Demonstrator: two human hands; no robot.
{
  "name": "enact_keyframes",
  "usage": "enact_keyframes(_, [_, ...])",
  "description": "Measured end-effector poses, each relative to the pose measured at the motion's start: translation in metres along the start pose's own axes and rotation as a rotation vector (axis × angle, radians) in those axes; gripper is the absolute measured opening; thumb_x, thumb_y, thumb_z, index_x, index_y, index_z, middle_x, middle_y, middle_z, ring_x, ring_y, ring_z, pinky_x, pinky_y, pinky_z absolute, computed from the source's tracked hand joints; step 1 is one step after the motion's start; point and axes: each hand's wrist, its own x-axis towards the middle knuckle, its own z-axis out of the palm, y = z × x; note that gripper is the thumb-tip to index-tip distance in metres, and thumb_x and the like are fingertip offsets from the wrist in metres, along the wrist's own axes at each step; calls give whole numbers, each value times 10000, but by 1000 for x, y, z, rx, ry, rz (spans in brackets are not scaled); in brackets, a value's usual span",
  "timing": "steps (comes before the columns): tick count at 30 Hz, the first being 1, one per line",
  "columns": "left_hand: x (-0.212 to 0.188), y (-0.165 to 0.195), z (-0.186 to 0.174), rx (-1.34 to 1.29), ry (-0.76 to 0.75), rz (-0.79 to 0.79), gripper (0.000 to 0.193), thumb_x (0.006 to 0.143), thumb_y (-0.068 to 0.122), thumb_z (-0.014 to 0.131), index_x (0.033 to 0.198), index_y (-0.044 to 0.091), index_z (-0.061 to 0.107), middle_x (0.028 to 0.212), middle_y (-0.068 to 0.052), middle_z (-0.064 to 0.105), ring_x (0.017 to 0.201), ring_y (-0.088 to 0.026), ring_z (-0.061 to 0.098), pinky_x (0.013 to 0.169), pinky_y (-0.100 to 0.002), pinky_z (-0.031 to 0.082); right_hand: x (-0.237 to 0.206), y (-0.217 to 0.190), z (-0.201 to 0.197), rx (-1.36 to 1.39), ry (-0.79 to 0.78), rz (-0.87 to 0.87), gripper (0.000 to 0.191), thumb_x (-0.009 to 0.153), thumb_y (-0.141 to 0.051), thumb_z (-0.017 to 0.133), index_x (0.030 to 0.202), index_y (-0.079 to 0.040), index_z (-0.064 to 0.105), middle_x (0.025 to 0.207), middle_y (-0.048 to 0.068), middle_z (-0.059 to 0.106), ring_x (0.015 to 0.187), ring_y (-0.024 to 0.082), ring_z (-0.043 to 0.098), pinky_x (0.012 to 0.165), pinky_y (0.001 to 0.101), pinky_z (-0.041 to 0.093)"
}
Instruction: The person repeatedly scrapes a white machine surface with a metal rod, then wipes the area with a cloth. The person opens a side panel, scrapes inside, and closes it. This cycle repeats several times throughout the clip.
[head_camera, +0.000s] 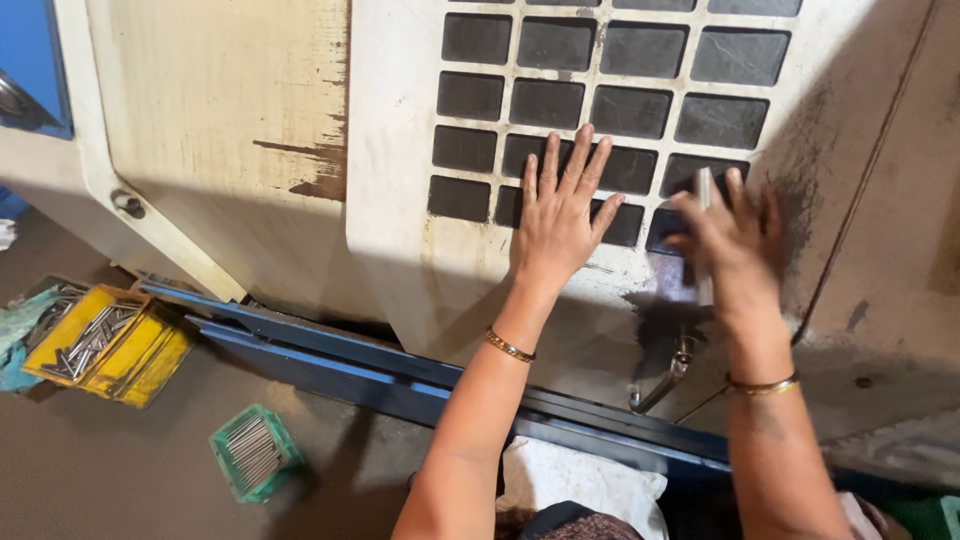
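A grey handle (703, 235) on the machine door (420, 200), beside its dark grille (600, 100), is clasped by the right hand (735, 250), grip closed around it. The left hand (560, 220) is laid flat on the grille, fingers spread. The door is judged not yet moved. Trays of pins (100, 340) are seen on the floor (100, 470).

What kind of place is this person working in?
Probably a machine shop or factory floor. A large worn cream machine housing has a grid of dark vent panels, and trays of metal pins, yellow and green, sit on the grimy floor.
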Motion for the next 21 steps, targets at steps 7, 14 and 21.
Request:
enact_keyframes(7, [-1, 1, -1, -20, 4, 2, 728, 1034, 530, 534, 1647, 248, 259, 1734, 12, 188, 1617, -343, 200, 1316, -566, 191, -2, 0, 3, -51, -79, -28, 510, 937, -394, 727, 1408, -220, 637, 1537, 74, 609, 1502, 355, 488, 1282, 601, 222])
enact_keyframes(14, [0, 2, -1, -6, -19, 4, 724, 1037, 525, 524, 1648, 247, 251, 1731, 11, 190, 1612, -348, 204, 1310, -566, 186, -1, 1, 4, -50, -95, -13, 527, 914, -402, 717, 1407, -234, 643, 1554, 54, 591, 1502, 349, 479, 1268, 612, 224])
enact_keyframes(21, [0, 0, -1, -10, -23, 6, 728, 1040, 527, 525, 1650, 245, 246, 1733, 7, 188, 1609, -354, 207, 1310, -569, 189, 0, -4, -1, -13, -96, -8, 524, 918, -402, 710, 1405, -222, 644, 1561, 66, 586, 1506, 359, 471, 1262, 615, 215])
